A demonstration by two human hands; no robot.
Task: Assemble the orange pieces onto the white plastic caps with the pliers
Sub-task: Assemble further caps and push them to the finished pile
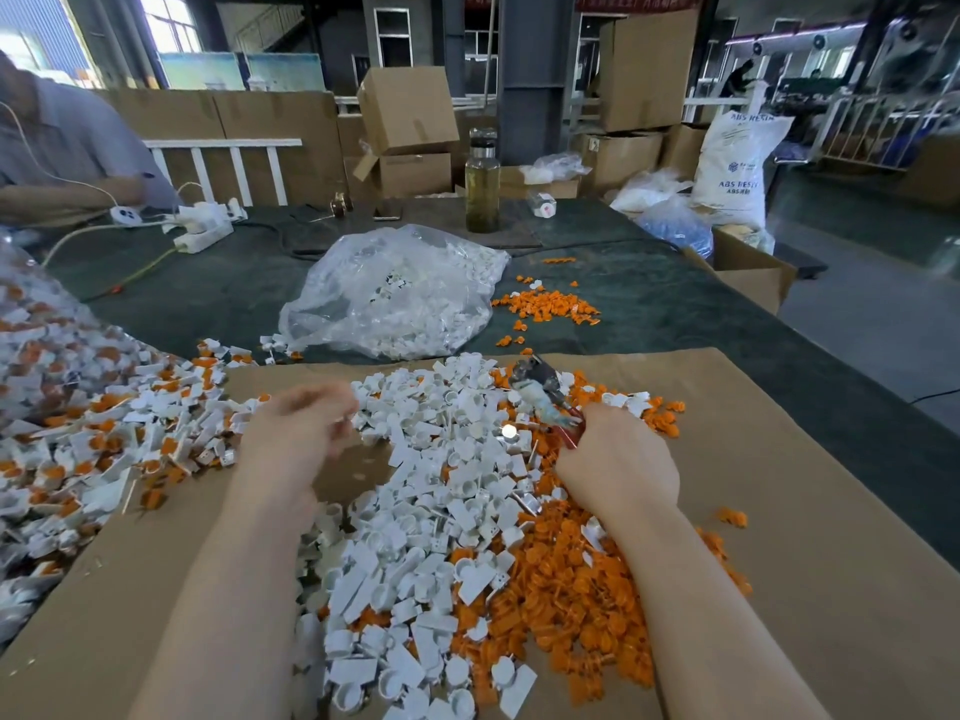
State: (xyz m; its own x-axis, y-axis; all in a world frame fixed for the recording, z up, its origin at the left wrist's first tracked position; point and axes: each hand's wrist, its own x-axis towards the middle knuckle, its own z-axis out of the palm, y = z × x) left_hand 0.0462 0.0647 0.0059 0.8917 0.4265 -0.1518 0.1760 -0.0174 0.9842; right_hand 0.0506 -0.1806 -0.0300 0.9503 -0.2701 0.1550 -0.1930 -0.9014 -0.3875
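A heap of loose white plastic caps (447,511) lies on a cardboard sheet (810,563) in front of me. Orange pieces (576,579) are piled at its right side. My right hand (618,459) grips the red handles of the pliers (543,389), whose grey jaws point up and away over the heap. My left hand (298,428) hovers, blurred, at the heap's left edge with fingers curled; whether it holds anything I cannot tell. To the left lies a pile of white caps with orange pieces fitted (93,439).
A clear bag of white caps (395,293) and scattered orange pieces (545,306) lie further back on the dark green table (675,304). A bottle (482,181), a power strip (205,228) and cardboard boxes (410,127) stand behind. Another person (62,142) sits far left.
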